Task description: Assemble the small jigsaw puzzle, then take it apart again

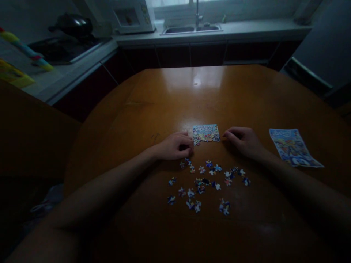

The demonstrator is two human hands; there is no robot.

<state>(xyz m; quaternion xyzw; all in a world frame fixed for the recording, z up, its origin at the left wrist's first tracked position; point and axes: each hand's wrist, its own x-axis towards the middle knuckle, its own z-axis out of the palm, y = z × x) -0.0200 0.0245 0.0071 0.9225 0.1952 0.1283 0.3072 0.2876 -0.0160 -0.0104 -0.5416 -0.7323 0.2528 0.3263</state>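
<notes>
A partly joined jigsaw puzzle (pixel 206 133) lies flat on the wooden table, its top edge straight and its lower edge ragged. Beside its left edge rests my left hand (pixel 177 146), fingers curled in and thumb bent toward them; whether a piece is inside cannot be made out. My right hand (pixel 244 140) is just off the right edge, thumb and forefinger brought together; anything between them is too small or dark to see. Several loose puzzle pieces (pixel 201 189) are scattered on the near side, some face up, between my forearms.
A printed picture sheet (pixel 294 148) lies on the right of the table (pixel 170 95). Beyond the table stand a counter with a sink (pixel 192 30), a microwave (pixel 131 16) and a stove holding a dark pan (pixel 74 25). A colourful object (pixel 26 51) is at the far left.
</notes>
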